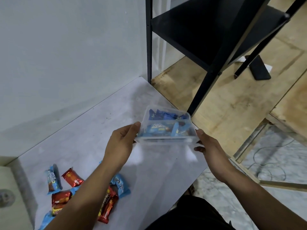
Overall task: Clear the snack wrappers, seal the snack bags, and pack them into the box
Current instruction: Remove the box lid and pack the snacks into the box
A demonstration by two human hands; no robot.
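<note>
Both the left hand (pixel 122 143) and right hand (pixel 209 149) grip the clear box (pixel 166 125) mid-packing, so looks like the table's loose snack packs (pixel 73 195) go in next.

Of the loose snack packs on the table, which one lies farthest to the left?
The light blue pack, lying lengthwise at the group's upper left. The red pack sits just right of it; the other red and blue packs lie lower or further right.

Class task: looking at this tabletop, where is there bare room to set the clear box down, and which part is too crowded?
Free: the white table between the wall and the left hand, and the strip under the clear box, held with the right hand. Crowded: the near-left corner, strewn with red and blue snack packs.
</note>
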